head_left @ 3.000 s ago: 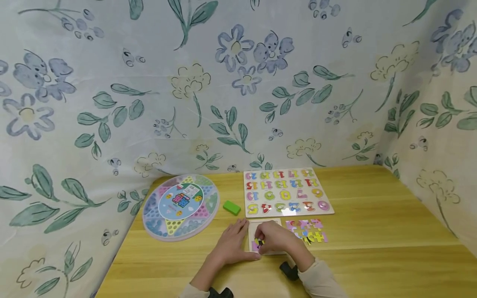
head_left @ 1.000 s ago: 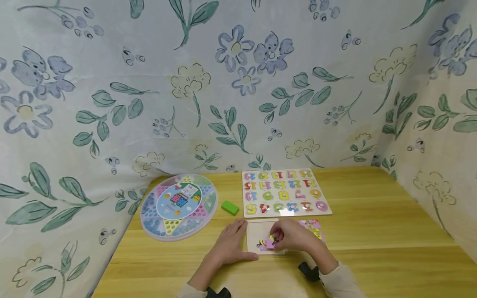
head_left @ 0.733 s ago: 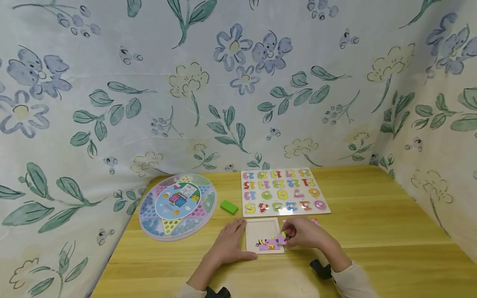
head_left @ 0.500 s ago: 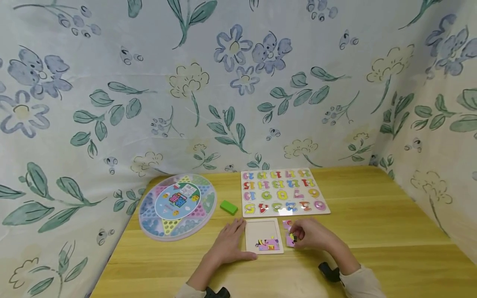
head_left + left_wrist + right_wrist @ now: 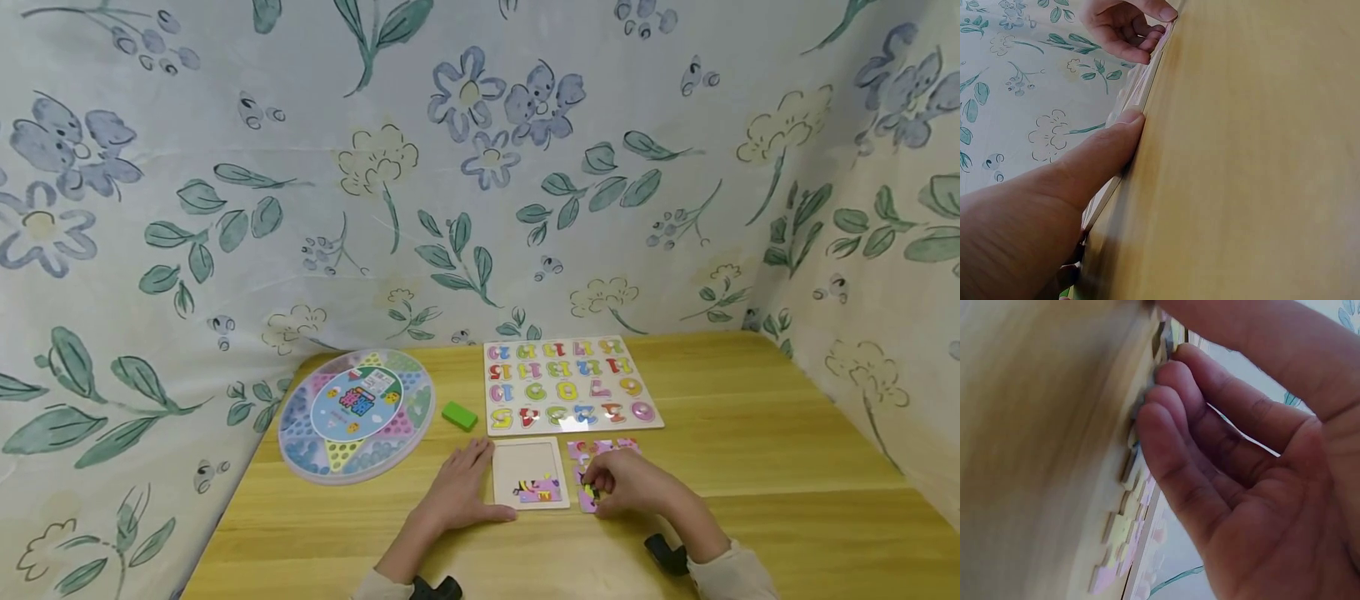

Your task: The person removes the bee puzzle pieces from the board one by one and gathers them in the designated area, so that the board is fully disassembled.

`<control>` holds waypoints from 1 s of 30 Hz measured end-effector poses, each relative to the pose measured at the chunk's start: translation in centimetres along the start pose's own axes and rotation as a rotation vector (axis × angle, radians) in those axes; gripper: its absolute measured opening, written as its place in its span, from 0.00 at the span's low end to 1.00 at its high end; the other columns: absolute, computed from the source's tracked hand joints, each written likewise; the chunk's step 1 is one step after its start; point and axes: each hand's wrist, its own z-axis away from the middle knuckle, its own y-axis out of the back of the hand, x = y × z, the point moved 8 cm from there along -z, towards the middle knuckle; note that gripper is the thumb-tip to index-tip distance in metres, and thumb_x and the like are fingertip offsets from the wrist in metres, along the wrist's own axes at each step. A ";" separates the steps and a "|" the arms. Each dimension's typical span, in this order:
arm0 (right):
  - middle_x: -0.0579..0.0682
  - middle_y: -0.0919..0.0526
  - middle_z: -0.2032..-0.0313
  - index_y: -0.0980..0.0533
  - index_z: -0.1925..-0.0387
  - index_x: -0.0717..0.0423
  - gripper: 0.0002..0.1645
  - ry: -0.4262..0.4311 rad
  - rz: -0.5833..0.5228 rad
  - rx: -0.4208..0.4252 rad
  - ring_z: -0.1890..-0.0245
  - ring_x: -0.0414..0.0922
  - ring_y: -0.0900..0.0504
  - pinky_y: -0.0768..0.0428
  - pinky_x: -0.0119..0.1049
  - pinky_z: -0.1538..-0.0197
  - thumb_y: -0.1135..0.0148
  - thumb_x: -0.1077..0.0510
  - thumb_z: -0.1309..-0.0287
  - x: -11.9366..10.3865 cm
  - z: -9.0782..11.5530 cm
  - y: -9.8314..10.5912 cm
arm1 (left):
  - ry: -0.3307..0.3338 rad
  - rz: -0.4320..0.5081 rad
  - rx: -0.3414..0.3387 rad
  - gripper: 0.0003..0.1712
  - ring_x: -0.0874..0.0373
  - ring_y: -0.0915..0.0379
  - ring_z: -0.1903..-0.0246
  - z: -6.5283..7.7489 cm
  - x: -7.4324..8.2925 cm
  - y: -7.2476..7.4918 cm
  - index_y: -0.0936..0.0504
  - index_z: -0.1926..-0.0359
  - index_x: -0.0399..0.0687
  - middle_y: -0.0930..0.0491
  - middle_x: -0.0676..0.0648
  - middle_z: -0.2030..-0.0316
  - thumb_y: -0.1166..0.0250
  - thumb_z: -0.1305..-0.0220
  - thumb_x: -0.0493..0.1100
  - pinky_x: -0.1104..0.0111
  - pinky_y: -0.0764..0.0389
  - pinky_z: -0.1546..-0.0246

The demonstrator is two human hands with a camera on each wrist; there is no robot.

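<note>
A small pale wooden puzzle tray point(image 5: 523, 460) lies on the table, with joined pink and yellow puzzle pieces point(image 5: 540, 492) along its lower right. My left hand point(image 5: 461, 493) rests spread at the tray's lower left corner, its thumb point(image 5: 1113, 140) along the near edge. Just right of the tray, my right hand point(image 5: 637, 483) pinches a pink, yellow and black puzzle piece point(image 5: 585, 501) low over the table. More loose pieces point(image 5: 592, 448) lie behind and under that hand, partly hidden. In the right wrist view, jigsaw edges point(image 5: 1116, 531) run beside the curled fingers point(image 5: 1166, 450).
A white number board point(image 5: 572, 383) lies behind the tray. Left of it sit a green block point(image 5: 459, 416) and a round Chinese checkers board point(image 5: 357, 417). Floral fabric point(image 5: 450, 208) hangs behind the wooden table point(image 5: 750, 433).
My right hand has left the tray and moved right, carrying a puzzle piece out to the loose ones. Pieces inside the tray now sit further right. My left hand stays put.
</note>
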 end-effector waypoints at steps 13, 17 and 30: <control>0.47 0.23 0.72 0.20 0.64 0.60 0.20 -0.025 0.015 -0.017 0.71 0.37 0.28 0.27 0.26 0.69 0.22 0.62 0.63 -0.5 0.1 -0.1 | 0.001 0.025 -0.009 0.67 0.48 0.56 0.24 0.1 0.1 0.2 0.49 0.24 0.44 0.49 0.44 0.24 0.37 0.53 0.79 0.49 0.49 0.25; 0.46 0.23 0.72 0.20 0.65 0.60 0.19 -0.047 0.034 -0.008 0.71 0.38 0.28 0.27 0.26 0.70 0.23 0.64 0.63 -0.4 -0.1 -0.3 | 0.001 0.025 -0.010 0.67 0.49 0.56 0.23 0.1 0.1 0.2 0.49 0.24 0.45 0.50 0.44 0.23 0.37 0.53 0.79 0.49 0.50 0.24; 0.45 0.23 0.72 0.20 0.65 0.59 0.19 -0.054 0.068 0.014 0.71 0.38 0.28 0.28 0.27 0.70 0.23 0.62 0.63 -0.5 -0.1 0.2 | 0.004 0.044 -0.017 0.67 0.49 0.57 0.23 0.0 0.1 0.2 0.50 0.24 0.45 0.50 0.45 0.23 0.37 0.53 0.79 0.49 0.51 0.24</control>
